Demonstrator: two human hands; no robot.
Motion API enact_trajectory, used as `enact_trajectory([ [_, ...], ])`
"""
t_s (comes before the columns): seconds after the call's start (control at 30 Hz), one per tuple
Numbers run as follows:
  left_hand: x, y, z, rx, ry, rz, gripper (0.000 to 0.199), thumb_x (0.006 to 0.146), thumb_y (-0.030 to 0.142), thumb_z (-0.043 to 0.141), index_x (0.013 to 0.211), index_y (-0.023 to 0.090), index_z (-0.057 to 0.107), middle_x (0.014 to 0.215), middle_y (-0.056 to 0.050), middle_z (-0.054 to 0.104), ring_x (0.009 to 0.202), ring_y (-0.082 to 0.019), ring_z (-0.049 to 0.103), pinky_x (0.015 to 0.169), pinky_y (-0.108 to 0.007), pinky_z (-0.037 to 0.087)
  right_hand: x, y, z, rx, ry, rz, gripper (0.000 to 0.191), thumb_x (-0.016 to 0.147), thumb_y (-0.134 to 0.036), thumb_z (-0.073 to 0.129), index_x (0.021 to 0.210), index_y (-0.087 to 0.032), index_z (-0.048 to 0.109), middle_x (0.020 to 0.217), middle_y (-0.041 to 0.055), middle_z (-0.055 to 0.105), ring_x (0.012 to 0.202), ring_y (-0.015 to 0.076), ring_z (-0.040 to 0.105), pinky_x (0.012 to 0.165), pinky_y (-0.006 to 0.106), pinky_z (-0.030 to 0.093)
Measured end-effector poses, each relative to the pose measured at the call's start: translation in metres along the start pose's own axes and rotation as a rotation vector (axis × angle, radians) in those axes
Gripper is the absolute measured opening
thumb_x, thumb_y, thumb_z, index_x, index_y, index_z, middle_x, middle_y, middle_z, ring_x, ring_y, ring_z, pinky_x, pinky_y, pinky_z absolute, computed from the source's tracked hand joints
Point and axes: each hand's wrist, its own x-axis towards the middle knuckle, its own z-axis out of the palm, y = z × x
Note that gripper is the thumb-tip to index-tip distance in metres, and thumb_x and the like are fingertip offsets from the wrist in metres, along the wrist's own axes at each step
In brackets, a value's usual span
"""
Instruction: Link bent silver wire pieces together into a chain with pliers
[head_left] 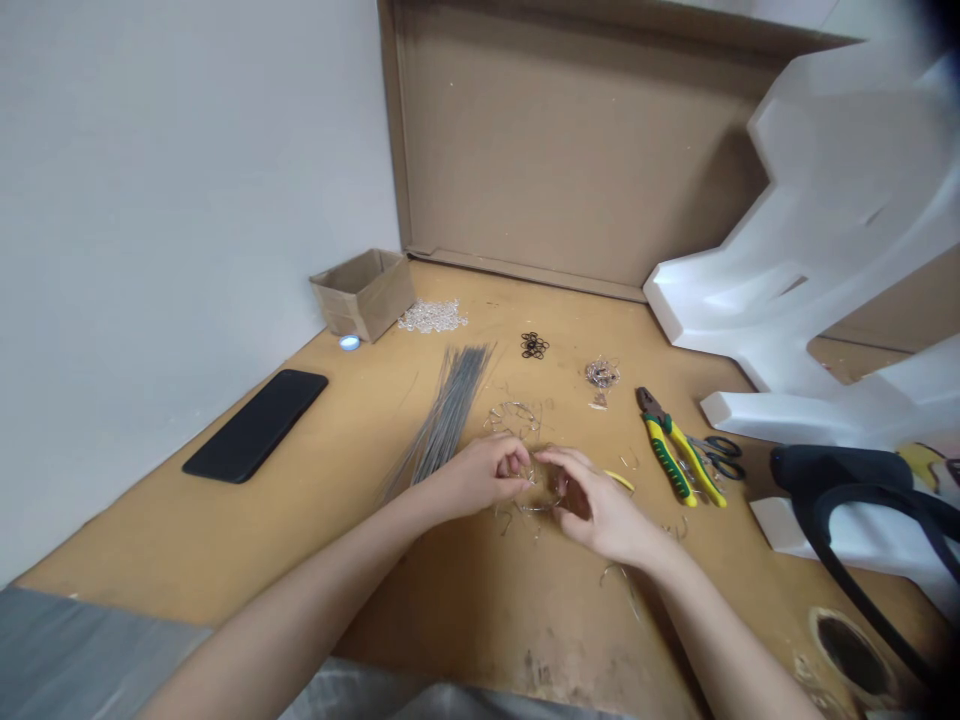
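Near the middle of the table, my left hand [491,474] has its thumb and fingers closed around part of a thin wire ring [541,506]. Facing it from the right, my right hand [592,503] curls its fingers round the other side of the same ring. The ring is small and thin, and its details are partly hidden by the fingers. Just beyond the hands lies a loose tangle of silvery wire pieces [517,415]. A bundle of straight grey wires [452,410] lies beside my left hand. Yellow-handled pliers [679,450] rest to the right.
A small cardboard box [364,300], clear beads [433,316], black rings [534,346] and a metal ring pile [602,372] lie farther back. A black phone [255,425] is at left. Scissors [721,456] and white foam [750,300] stand right; a cardboard panel [555,150] is behind.
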Motion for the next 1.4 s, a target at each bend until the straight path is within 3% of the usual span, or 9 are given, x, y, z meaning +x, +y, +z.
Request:
enact_trajectory([
  [0.33,-0.001,0.003,-0.003,0.006,-0.042,0.013,0.015,0.074,0.026,0.058,0.086,0.017,0.055,0.075,0.001,0.052,0.069,-0.011,0.049,0.061,-0.021,0.039,0.003,0.002,0.004,-0.018,0.032,0.004,0.058,0.069,-0.018,0.062,0.123,-0.024,0.042,0.118,0.0087,0.048,0.075,0.0139,0.054,0.07,0.03,0.048],
  [0.6,-0.007,0.006,-0.016,0.037,-0.097,-0.007,0.041,0.069,0.027,0.063,0.108,0.02,0.049,0.097,-0.004,0.052,0.074,-0.013,0.05,0.066,-0.025,0.042,0.002,0.001,0.0,-0.08,0.067,0.01,0.062,0.071,-0.021,0.063,0.127,-0.026,0.038,0.119,0.0087,0.047,0.092,0.019,0.054,0.082,0.036,0.046],
  [1.0,-0.012,0.003,-0.028,0.106,-0.198,0.03,0.055,0.066,0.008,0.049,0.119,0.022,0.044,0.099,-0.004,0.052,0.072,-0.012,0.05,0.068,-0.024,0.043,0.001,0.003,0.001,-0.153,0.057,0.043,0.059,0.073,-0.018,0.058,0.128,-0.026,0.038,0.114,0.0074,0.049,0.074,0.0145,0.053,0.072,0.032,0.047],
  [1.13,-0.009,0.005,-0.024,0.14,-0.169,0.092,0.043,0.072,0.011,0.049,0.114,0.022,0.051,0.096,-0.004,0.052,0.081,-0.014,0.051,0.074,-0.025,0.042,0.001,0.001,0.0,-0.196,0.042,0.018,0.058,0.073,-0.016,0.056,0.128,-0.026,0.039,0.113,0.0074,0.05,0.079,0.0155,0.054,0.074,0.031,0.047],
  [1.3,-0.006,0.007,-0.018,0.141,-0.172,0.119,0.02,0.072,0.017,0.054,0.091,0.017,0.056,0.082,-0.002,0.051,0.07,-0.012,0.049,0.064,-0.022,0.042,0.003,-0.003,0.006,-0.344,0.035,0.027,0.052,0.074,-0.024,0.057,0.124,-0.025,0.044,0.102,0.0067,0.053,0.079,0.0173,0.056,0.068,0.029,0.045],
  [1.4,-0.006,0.006,-0.018,0.143,-0.157,0.111,0.015,0.071,0.014,0.052,0.085,0.017,0.054,0.079,0.0,0.051,0.067,-0.011,0.048,0.061,-0.021,0.04,0.004,-0.002,0.011,-0.416,0.068,0.025,0.039,0.076,-0.027,0.054,0.116,-0.024,0.051,0.094,0.0052,0.055,0.074,0.0161,0.056,0.063,0.026,0.043],
])
